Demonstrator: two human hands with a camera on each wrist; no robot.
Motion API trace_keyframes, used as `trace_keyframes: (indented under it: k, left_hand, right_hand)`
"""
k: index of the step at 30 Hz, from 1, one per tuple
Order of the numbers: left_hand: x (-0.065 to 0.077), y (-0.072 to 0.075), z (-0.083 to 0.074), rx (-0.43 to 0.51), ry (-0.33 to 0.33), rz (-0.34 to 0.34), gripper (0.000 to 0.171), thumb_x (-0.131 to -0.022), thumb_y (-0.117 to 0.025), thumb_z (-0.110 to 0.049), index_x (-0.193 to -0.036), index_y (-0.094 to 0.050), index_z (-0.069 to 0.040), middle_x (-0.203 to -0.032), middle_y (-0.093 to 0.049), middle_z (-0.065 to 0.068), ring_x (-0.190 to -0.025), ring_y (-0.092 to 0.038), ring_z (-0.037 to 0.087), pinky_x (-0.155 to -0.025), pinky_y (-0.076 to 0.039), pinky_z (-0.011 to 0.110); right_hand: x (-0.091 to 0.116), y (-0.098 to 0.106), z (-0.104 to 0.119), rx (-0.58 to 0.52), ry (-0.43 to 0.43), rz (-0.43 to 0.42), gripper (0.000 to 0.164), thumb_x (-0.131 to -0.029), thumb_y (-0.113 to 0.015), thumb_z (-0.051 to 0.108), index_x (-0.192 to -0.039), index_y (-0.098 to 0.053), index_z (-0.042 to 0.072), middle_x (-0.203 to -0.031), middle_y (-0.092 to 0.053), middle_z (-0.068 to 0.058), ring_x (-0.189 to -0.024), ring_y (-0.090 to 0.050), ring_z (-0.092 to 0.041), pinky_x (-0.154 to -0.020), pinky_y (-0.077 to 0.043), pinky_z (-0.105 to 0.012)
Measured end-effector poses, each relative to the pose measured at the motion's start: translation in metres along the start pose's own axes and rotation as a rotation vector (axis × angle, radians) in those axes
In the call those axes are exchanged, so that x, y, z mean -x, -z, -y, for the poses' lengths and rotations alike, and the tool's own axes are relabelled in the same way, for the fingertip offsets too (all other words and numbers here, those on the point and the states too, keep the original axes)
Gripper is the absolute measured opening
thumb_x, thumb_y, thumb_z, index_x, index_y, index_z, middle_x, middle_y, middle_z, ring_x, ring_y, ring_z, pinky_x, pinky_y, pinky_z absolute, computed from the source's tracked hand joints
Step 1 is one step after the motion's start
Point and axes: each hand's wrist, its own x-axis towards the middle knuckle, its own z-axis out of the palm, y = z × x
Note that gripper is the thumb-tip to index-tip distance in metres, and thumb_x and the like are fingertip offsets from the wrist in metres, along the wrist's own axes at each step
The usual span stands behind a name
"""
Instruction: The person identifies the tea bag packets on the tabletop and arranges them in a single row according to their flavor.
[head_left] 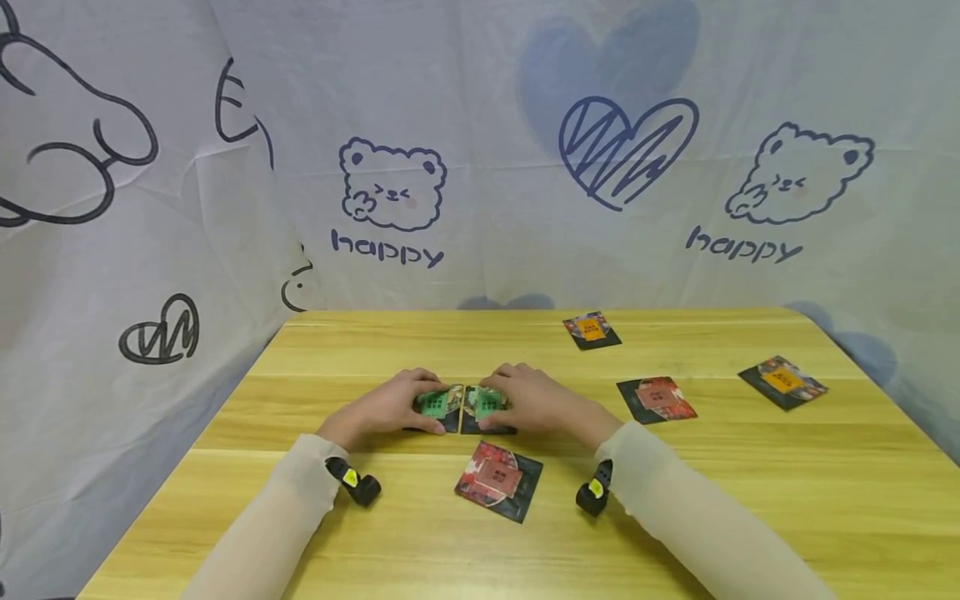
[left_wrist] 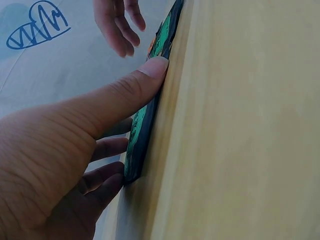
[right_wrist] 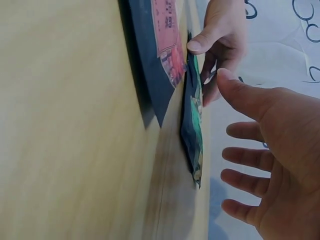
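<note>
Two flat, dark, square packets with green labels lie side by side at mid-table in the head view. My left hand point(head_left: 390, 407) holds the left green-labelled packet point(head_left: 448, 408) by its edges. In the left wrist view, the thumb rests at one edge of that packet point(left_wrist: 136, 137) and the fingertips are at the other. My right hand point(head_left: 536, 402) is over the right green-labelled packet point(head_left: 480, 402). Its fingers are spread and stand apart from that packet in the right wrist view. Close in front lies a red-labelled packet point(head_left: 498, 477).
To the right, another red-labelled packet point(head_left: 657, 398) lies on the wooden table point(head_left: 660, 533). Packets with orange labels lie near the back edge point(head_left: 592, 330) and at the far right point(head_left: 783, 382). A printed cloth point(head_left: 480, 100) hangs behind the table.
</note>
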Motion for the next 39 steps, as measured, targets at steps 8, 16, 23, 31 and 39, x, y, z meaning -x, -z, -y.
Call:
trace_keyframes:
  k: [8, 16, 23, 31, 39]
  left_hand:
    - [0.000, 0.000, 0.001, -0.001, -0.002, 0.002, 0.076, -0.081, -0.077, -0.049, -0.142, -0.053, -0.010, -0.140, -0.046, 0.013, -0.128, -0.042, 0.032, -0.105, -0.037, 0.049]
    - [-0.002, 0.001, 0.001, -0.002, -0.005, 0.005, 0.075, -0.082, -0.076, -0.048, -0.143, -0.053, -0.011, -0.141, -0.046, 0.013, -0.129, -0.042, 0.032, -0.105, -0.037, 0.049]
    - [-0.001, 0.000, 0.001, -0.003, -0.004, 0.011, 0.075, -0.082, -0.076, -0.047, -0.143, -0.052, -0.010, -0.141, -0.046, 0.014, -0.129, -0.042, 0.033, -0.105, -0.037, 0.049]
    - [-0.002, -0.002, 0.001, -0.008, 0.002, 0.008, 0.076, -0.082, -0.076, -0.048, -0.143, -0.052, -0.011, -0.141, -0.046, 0.013, -0.129, -0.042, 0.033, -0.105, -0.038, 0.049]
    - [-0.001, -0.004, 0.005, -0.016, -0.022, -0.005, 0.077, -0.082, -0.075, -0.051, -0.143, -0.053, -0.009, -0.140, -0.046, 0.014, -0.128, -0.043, 0.033, -0.103, -0.039, 0.050]
  right_hand:
    - [0.012, 0.001, -0.002, -0.082, 0.079, 0.000, 0.067, -0.092, -0.064, 0.050, -0.146, -0.047, 0.016, -0.146, -0.045, -0.010, -0.132, -0.043, -0.030, -0.106, -0.037, -0.048]
    - [0.024, -0.005, -0.006, -0.123, 0.146, 0.002, 0.069, -0.090, -0.065, 0.052, -0.149, -0.044, 0.020, -0.148, -0.042, -0.007, -0.135, -0.040, -0.028, -0.108, -0.035, -0.048]
    - [0.033, -0.008, -0.007, -0.147, 0.207, 0.033, 0.078, -0.085, -0.067, 0.059, -0.150, -0.043, 0.023, -0.149, -0.040, -0.004, -0.137, -0.035, -0.026, -0.108, -0.034, -0.048]
    - [0.036, -0.011, -0.006, -0.139, 0.321, 0.072, 0.076, -0.084, -0.069, 0.057, -0.148, -0.046, 0.023, -0.143, -0.046, 0.001, -0.130, -0.042, -0.017, -0.107, -0.036, -0.041]
    - [0.042, -0.011, -0.001, -0.156, 0.362, 0.113, 0.077, -0.083, -0.072, 0.055, -0.147, -0.046, 0.021, -0.144, -0.046, 0.004, -0.131, -0.042, -0.016, -0.107, -0.036, -0.040]
